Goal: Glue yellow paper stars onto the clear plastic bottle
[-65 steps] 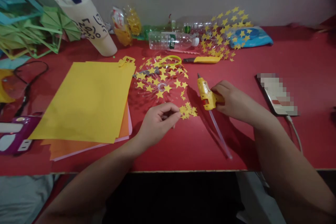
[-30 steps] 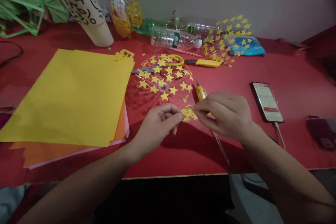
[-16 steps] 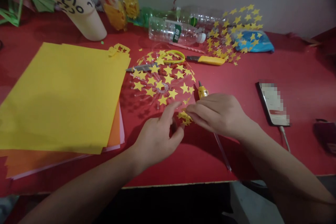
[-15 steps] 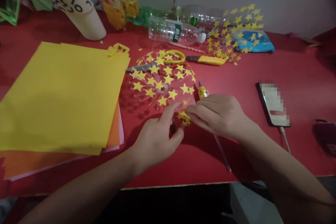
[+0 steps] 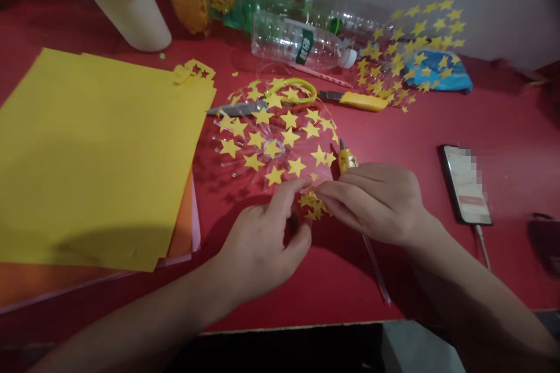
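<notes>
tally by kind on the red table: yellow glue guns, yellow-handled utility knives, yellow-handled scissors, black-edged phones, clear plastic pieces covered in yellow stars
Yellow glue gun: 1
Yellow-handled utility knife: 1
Yellow-handled scissors: 1
Black-edged phone: 1
Clear plastic pieces covered in yellow stars: 2
Total: 6

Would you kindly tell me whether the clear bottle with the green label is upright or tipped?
Tipped: the clear bottle lies on its side, its white cap pointing right.
</notes>
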### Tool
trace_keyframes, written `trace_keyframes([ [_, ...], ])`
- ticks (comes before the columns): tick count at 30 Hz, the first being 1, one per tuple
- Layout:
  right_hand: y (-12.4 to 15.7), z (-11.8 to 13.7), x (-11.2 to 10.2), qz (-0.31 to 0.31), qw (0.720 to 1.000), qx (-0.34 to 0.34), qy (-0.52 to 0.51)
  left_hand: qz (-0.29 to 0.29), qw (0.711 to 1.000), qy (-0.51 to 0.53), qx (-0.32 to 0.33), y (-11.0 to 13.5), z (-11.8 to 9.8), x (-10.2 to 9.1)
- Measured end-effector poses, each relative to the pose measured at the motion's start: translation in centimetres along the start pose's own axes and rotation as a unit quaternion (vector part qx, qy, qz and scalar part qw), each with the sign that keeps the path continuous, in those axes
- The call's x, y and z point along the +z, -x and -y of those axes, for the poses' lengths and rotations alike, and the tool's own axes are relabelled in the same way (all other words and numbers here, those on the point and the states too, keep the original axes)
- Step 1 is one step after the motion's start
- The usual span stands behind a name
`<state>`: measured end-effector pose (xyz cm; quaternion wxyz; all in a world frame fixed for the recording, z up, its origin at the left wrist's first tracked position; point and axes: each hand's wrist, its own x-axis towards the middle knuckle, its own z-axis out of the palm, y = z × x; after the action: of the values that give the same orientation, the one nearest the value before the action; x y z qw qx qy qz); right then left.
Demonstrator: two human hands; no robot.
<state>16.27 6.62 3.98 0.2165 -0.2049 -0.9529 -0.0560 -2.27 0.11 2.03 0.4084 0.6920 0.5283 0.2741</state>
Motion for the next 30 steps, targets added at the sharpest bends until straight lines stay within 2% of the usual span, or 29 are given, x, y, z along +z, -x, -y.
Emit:
trace_keyframes([
  [19, 0.2, 0.1, 1.1, -0.026, 0.999, 0.017, 0.007, -0.029, 0.999, 0.010, 0.030, -0.1, 0.1, 0.2],
  [26, 0.3, 0.2, 0.9, -0.042, 0.999, 0.021, 0.011, -0.006, 0.997, 0.069, -0.025, -0.3, -0.2, 0.0],
  [30, 0.7, 0.3, 0.4, -0.048, 0.999, -0.018, 0.014, 0.017, 0.992, 0.107, -0.063, -0.5, -0.4, 0.0],
])
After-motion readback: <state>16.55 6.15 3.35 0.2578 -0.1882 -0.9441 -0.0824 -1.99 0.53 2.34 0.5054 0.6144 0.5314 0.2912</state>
